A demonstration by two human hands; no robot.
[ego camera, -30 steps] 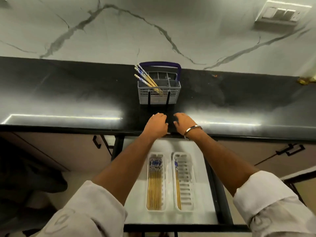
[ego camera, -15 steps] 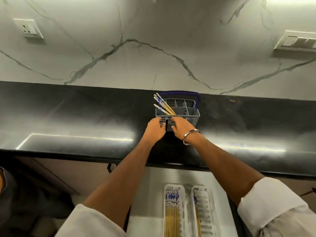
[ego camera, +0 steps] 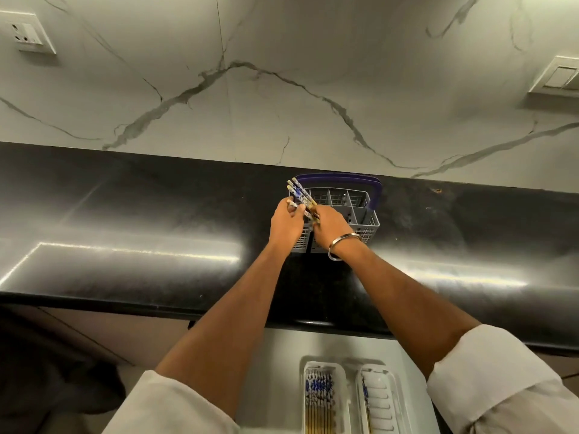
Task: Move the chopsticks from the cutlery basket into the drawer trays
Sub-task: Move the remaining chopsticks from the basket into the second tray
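A grey cutlery basket (ego camera: pixel 360 211) with a purple handle stands on the black counter near the wall. Several wooden chopsticks (ego camera: pixel 299 192) with blue-and-white patterned tops lean out of its left corner. My left hand (ego camera: pixel 286 225) is closed around one chopstick's patterned end at the basket's left side. My right hand (ego camera: pixel 329 228), a metal bangle on its wrist, pinches the chopstick shafts just inside the basket. Below, in the open drawer, the left white tray (ego camera: pixel 324 399) holds several chopsticks. The right tray (ego camera: pixel 380 402) holds one or two.
The glossy black counter (ego camera: pixel 125 245) runs the full width in front of a marble wall. A socket (ego camera: pixel 26 34) sits upper left and a switch plate (ego camera: pixel 560 78) upper right. The drawer's white floor (ego camera: pixel 282 355) shows beyond the trays.
Both hands have gone from the counter's front edge up to the basket and closed on the chopsticks. The view has tilted upward, so less of the drawer shows.
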